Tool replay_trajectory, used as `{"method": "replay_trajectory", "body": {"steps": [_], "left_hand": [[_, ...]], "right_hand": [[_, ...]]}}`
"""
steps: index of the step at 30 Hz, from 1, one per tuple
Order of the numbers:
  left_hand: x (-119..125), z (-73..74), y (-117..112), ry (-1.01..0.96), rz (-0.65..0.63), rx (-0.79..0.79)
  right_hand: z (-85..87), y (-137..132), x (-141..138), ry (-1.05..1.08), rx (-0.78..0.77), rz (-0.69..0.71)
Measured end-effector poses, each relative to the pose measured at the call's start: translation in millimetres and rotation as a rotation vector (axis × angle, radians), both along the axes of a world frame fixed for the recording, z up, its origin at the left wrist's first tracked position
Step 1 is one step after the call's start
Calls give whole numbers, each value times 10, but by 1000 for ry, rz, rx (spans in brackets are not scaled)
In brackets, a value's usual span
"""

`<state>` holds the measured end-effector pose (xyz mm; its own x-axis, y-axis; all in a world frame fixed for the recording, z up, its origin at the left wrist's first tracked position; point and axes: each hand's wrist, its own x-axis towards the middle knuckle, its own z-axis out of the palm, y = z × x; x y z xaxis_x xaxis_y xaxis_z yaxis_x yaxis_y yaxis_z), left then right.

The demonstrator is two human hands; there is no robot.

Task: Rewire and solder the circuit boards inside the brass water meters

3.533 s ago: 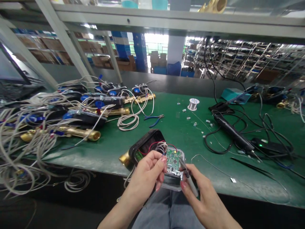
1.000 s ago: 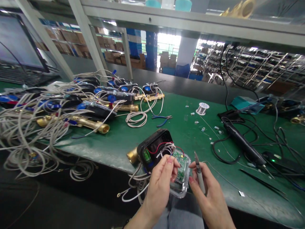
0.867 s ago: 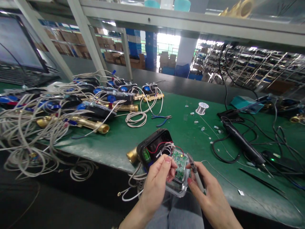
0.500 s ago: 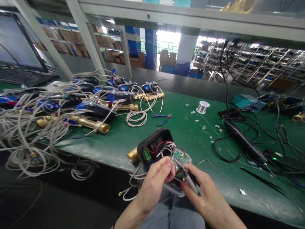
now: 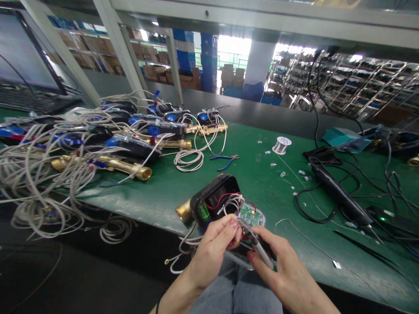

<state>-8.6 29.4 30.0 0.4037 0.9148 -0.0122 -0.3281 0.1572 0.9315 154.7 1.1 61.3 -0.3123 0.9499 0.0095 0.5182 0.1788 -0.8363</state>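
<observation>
At the bench's front edge an open black meter housing (image 5: 213,192) leans over my lap, with a brass pipe fitting (image 5: 183,211) poking out on its left. Inside show red wires, looped grey cable (image 5: 233,202) and a green battery-like part (image 5: 204,213). A green circuit board (image 5: 251,215) lies in its clear cover. My left hand (image 5: 216,245) is closed in a pinch on a thin wire by the board; its end is mostly hidden by the fingers. My right hand (image 5: 278,257) grips grey-handled pliers (image 5: 262,253), their jaws at the left fingertips.
Meters with brass pipes (image 5: 131,168) and tangled cables (image 5: 36,187) crowd the left. Blue-handled cutters (image 5: 226,162), a solder spool (image 5: 282,145) and small clear scraps lie ahead. A black soldering iron (image 5: 340,192), its cords and black tweezers (image 5: 366,247) are at right.
The view has shifted slightly. The pliers' jaws look closer together at the left fingertips; both hands keep their holds and the housing stays put.
</observation>
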Motion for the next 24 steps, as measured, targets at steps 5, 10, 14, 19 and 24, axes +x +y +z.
{"method": "replay_trajectory", "body": {"steps": [5,10,14,19,24], "left_hand": [[9,-8,0,-11,1,-17],[11,22,2,-13,9,-16],[9,23,5,-15,22,-17],[149,7,-53,-94,235,-66],[353,94,-120,-219,528,-262]], "right_hand": [[28,25,-25,24,-34,11],[46,37,-29,69,-69,21],[25,-4,-40,83,-70,-20],[-143,-112,-262,211,-45,-193],[-333,-225,-624,336,-45,-412]]}}
